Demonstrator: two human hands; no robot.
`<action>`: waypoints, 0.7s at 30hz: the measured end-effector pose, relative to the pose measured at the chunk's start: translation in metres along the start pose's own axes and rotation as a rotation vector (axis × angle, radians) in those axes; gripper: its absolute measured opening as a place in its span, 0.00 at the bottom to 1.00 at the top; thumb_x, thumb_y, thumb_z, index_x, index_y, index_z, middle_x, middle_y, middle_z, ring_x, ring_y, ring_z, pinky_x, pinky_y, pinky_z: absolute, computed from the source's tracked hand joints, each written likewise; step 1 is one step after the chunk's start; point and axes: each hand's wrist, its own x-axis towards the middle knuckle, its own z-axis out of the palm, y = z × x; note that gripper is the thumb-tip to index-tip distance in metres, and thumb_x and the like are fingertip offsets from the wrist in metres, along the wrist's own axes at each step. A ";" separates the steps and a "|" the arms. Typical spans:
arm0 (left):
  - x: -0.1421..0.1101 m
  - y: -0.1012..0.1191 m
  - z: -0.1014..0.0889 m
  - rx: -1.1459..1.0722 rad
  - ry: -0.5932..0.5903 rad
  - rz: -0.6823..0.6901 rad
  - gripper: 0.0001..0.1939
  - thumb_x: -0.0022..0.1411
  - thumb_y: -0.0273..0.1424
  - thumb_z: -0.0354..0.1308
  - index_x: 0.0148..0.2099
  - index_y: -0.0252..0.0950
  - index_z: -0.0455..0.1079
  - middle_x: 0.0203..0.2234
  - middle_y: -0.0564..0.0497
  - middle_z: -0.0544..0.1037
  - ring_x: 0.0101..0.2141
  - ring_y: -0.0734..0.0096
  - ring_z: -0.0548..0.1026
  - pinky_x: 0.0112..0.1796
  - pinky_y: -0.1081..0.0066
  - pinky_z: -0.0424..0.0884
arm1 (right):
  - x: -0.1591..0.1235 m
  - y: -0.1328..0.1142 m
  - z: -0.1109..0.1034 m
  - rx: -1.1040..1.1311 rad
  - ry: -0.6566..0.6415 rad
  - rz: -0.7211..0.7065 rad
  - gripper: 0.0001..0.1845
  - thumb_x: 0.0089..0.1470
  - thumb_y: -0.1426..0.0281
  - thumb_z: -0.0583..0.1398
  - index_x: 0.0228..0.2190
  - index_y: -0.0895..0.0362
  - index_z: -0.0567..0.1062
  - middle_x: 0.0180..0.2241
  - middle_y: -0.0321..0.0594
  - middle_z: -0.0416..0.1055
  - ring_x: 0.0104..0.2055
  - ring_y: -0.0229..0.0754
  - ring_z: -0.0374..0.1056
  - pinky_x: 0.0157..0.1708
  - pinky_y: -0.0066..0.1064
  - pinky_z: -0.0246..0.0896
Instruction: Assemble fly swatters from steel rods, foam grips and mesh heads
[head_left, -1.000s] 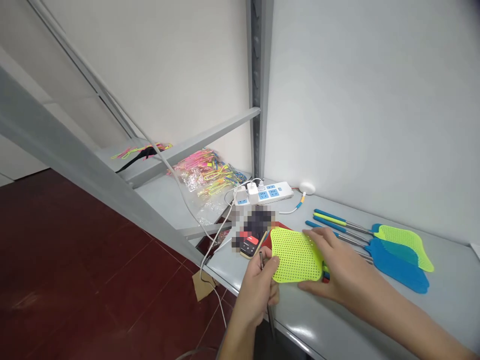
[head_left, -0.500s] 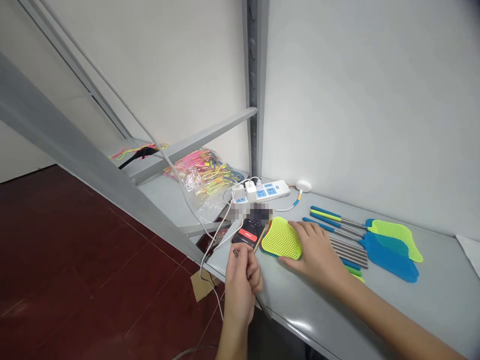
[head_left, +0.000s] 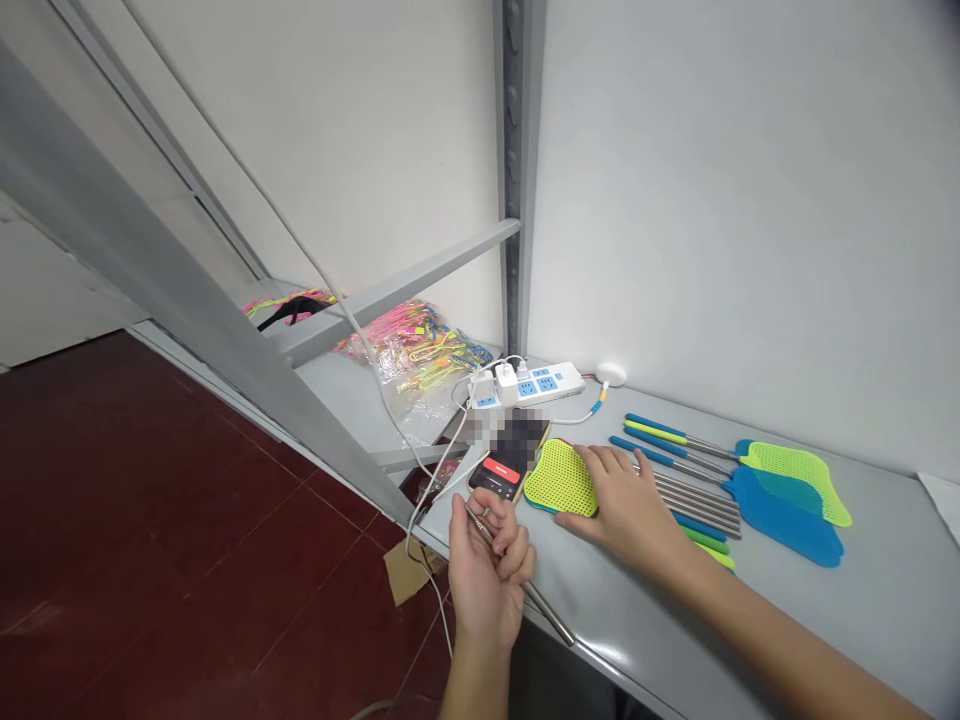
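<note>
The left hand (head_left: 487, 580) holds a metal rod (head_left: 549, 612) between curled fingers; the rod slants down over the front edge of the gray shelf (head_left: 645, 640). The right hand (head_left: 626, 505) lies on the stacked fly swatters (head_left: 559, 482), yellow-green perforated head uppermost, with the thumb at the near side. Their metal shafts (head_left: 701, 505) extend right, partly behind the hand. A smartphone (head_left: 501, 478) lies just beside the stack, at left. Behind it sits the power strip (head_left: 559, 386), with plugs inserted. At right, blue and yellow-green fly swatters (head_left: 787, 520) lie flat, heads overlapping, handles pointing left.
</note>
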 end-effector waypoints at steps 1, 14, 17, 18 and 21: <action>0.001 0.000 0.000 -0.013 0.011 0.006 0.22 0.68 0.50 0.48 0.30 0.38 0.62 0.17 0.61 0.51 0.14 0.83 0.42 0.16 0.78 0.41 | 0.000 0.001 0.000 0.000 -0.002 -0.004 0.43 0.50 0.51 0.63 0.60 0.59 0.60 0.55 0.55 0.67 0.58 0.62 0.60 0.59 0.61 0.42; 0.013 -0.023 0.037 -0.272 0.046 0.245 0.16 0.64 0.39 0.49 0.26 0.36 0.60 0.17 0.58 0.53 0.15 0.80 0.52 0.18 0.76 0.53 | -0.049 -0.009 -0.051 0.536 -0.060 -0.127 0.15 0.63 0.63 0.54 0.51 0.50 0.69 0.46 0.42 0.75 0.48 0.46 0.72 0.46 0.39 0.67; 0.012 -0.046 0.054 -0.288 0.027 0.189 0.16 0.64 0.39 0.49 0.27 0.37 0.60 0.19 0.58 0.55 0.16 0.80 0.53 0.20 0.75 0.57 | -0.063 -0.004 -0.061 0.552 -0.182 -0.062 0.13 0.65 0.65 0.50 0.47 0.50 0.71 0.42 0.40 0.77 0.41 0.45 0.74 0.39 0.36 0.68; 0.011 -0.054 0.059 -0.262 0.020 0.171 0.17 0.65 0.41 0.48 0.27 0.37 0.60 0.20 0.57 0.57 0.17 0.79 0.56 0.22 0.74 0.60 | -0.067 0.001 -0.063 0.543 -0.199 -0.047 0.14 0.66 0.65 0.49 0.46 0.50 0.71 0.41 0.41 0.77 0.41 0.45 0.74 0.38 0.36 0.67; 0.012 -0.077 0.064 -0.068 -0.005 0.133 0.16 0.68 0.43 0.47 0.34 0.38 0.65 0.30 0.53 0.66 0.28 0.73 0.68 0.33 0.68 0.69 | -0.078 0.030 -0.065 0.492 -0.191 0.006 0.16 0.67 0.63 0.46 0.45 0.52 0.71 0.39 0.43 0.77 0.39 0.46 0.74 0.36 0.36 0.67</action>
